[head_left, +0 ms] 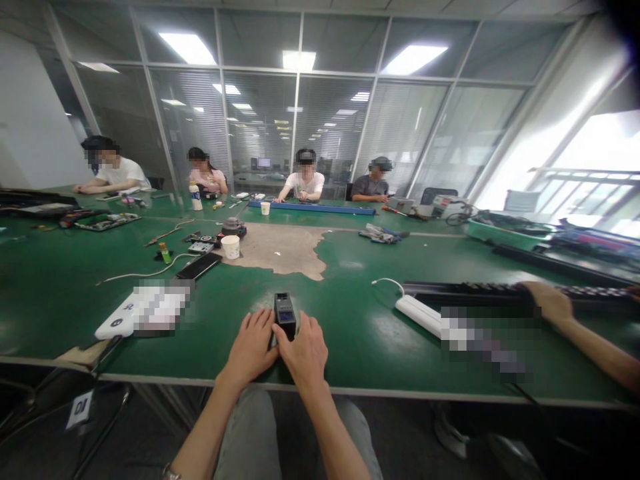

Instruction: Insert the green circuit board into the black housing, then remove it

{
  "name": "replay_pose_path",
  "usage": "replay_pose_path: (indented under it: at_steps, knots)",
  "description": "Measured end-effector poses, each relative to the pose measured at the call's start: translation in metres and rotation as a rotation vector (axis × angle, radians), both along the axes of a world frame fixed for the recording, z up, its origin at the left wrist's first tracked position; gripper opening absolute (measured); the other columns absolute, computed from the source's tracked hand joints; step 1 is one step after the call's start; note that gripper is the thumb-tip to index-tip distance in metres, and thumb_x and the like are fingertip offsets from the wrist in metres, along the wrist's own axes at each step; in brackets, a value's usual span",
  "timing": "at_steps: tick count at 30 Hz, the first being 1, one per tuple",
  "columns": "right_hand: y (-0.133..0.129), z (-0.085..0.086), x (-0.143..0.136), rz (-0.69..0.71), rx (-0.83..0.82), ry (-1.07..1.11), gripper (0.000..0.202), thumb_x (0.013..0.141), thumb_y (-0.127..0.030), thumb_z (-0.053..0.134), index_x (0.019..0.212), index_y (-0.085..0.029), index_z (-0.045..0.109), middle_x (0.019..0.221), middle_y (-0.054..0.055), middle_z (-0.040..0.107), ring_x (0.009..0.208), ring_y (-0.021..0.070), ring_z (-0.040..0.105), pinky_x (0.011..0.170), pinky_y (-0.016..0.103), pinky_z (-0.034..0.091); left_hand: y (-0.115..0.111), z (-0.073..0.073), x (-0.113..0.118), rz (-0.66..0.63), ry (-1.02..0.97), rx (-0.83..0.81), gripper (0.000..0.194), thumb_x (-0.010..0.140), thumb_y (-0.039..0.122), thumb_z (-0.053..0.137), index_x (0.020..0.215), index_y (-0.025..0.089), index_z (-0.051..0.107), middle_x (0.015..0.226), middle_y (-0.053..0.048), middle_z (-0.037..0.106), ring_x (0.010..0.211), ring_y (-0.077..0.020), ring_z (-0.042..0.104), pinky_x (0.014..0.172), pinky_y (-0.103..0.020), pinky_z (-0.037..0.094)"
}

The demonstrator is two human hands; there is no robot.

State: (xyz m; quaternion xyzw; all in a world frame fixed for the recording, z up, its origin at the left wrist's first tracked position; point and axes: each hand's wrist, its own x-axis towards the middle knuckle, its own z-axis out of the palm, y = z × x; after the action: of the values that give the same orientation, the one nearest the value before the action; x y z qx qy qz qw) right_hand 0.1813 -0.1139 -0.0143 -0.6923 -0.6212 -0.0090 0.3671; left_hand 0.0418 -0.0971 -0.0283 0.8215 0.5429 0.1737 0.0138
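Observation:
A small black box-shaped device [284, 307] with a bluish display panel stands near the table's front edge, straight ahead of me. My right hand [306, 345] is around its near right side, thumb at the left and fingers along the right. The device's lower part is hidden behind that hand. My left hand [253, 345] rests palm down on the table just left of the device, fingers stretched forward. Whether its fingertips touch the device I cannot tell.
A white power strip [420, 315] and a co-worker's hand [550, 303] on a long black bar [465, 293] are at right. At left are a white box [117, 317], a black phone [199, 266] and a paper cup [231, 247]. Several people sit opposite.

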Motion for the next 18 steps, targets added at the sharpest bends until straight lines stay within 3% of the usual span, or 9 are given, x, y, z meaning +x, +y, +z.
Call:
replay_pose_path:
  at_steps: [6, 12, 18]
  knots:
    - [0.002, -0.006, 0.004, 0.116, 0.019, 0.046, 0.034, 0.086, -0.049, 0.058, 0.104, -0.021, 0.064, 0.093, 0.008, 0.066, 0.096, 0.0238, 0.059, 0.079, 0.030, 0.041, -0.002, 0.001, 0.001, -0.016, -0.009, 0.000, 0.069, 0.085, 0.040, 0.050, 0.148, 0.017, 0.032, 0.151, -0.013, 0.039, 0.142, -0.0283, 0.029, 0.117, -0.049, 0.019]
    - [-0.002, -0.003, 0.003, 0.084, 0.038, 0.071, 0.031, 0.082, -0.048, 0.062, 0.097, -0.020, 0.066, 0.093, 0.008, 0.064, 0.093, 0.0229, 0.059, 0.078, 0.029, 0.042, -0.004, 0.005, 0.002, -0.010, -0.035, -0.013, 0.065, 0.084, 0.038, 0.054, 0.145, 0.026, 0.037, 0.153, -0.010, 0.036, 0.143, -0.0280, 0.028, 0.116, -0.052, 0.019]
    - [-0.013, -0.001, 0.002, 0.079, 0.036, 0.067, 0.030, 0.081, -0.047, 0.063, 0.089, -0.018, 0.067, 0.091, 0.009, 0.062, 0.090, 0.0219, 0.058, 0.078, 0.029, 0.042, -0.010, 0.008, 0.005, 0.016, -0.047, -0.081, 0.063, 0.081, 0.031, 0.053, 0.143, 0.025, 0.041, 0.152, -0.011, 0.037, 0.143, -0.0317, 0.027, 0.113, -0.060, 0.020]
